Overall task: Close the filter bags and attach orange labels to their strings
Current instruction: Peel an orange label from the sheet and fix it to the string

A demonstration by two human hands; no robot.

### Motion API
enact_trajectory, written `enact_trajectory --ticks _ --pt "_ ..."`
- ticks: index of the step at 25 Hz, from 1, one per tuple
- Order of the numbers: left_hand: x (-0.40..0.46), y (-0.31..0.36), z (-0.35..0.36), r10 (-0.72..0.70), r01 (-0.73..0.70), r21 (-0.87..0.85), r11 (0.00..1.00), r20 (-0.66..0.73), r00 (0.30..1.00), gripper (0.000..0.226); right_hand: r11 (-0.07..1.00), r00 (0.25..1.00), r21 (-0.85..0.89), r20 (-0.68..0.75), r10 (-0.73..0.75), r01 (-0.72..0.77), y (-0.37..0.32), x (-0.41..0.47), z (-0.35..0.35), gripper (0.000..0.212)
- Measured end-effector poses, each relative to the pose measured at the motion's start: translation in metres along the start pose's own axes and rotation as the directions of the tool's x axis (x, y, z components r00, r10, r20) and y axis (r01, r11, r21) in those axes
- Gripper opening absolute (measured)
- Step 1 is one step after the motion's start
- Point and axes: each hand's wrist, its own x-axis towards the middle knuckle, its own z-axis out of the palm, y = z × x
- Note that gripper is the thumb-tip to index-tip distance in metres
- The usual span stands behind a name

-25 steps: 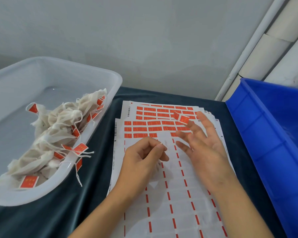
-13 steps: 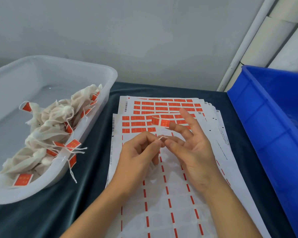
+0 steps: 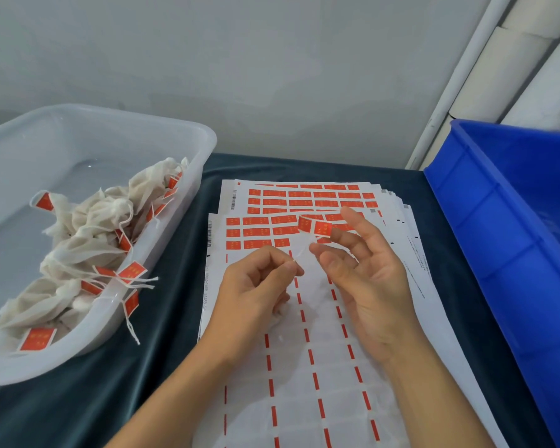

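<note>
Left hand (image 3: pixel 256 286) is pinching the thin white string (image 3: pixel 301 253) over the middle of the white label sheets (image 3: pixel 320 350), right hand (image 3: pixel 362 273) spread with the small orange paper label (image 3: pixel 314 226) stuck on a fingertip (image 3: pixel 335 235), so honestly it could easily fold onto itself and miss the string.

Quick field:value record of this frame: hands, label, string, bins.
left hand: pinches thin white string
right hand: orange rectangular label stuck to a fingertip, thumb near the string
label sheets: white stack under both hands, front rows peeled
clear plastic tub: left, holds labelled white filter bags
blue plastic crate: right, contents unseen
</note>
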Motion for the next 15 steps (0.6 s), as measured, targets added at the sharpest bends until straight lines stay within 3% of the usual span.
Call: enact_trajectory --ticks 10,15 --pt "-0.0009 -0.0003 0.0005 0.022 -0.023 0.015 1.0 0.062 0.998 0.021 1.0 0.996 0.011 -0.088 0.008 -0.007 -0.002 -0.0004 0.0006 0.057" --pt "-0.0038 -0.0016 0.0028 0.033 -0.033 -0.002 0.999 0.1 0.994 0.02 0.996 0.987 0.085 -0.158 0.009 0.004 -0.0065 -0.0009 0.0016 0.077"
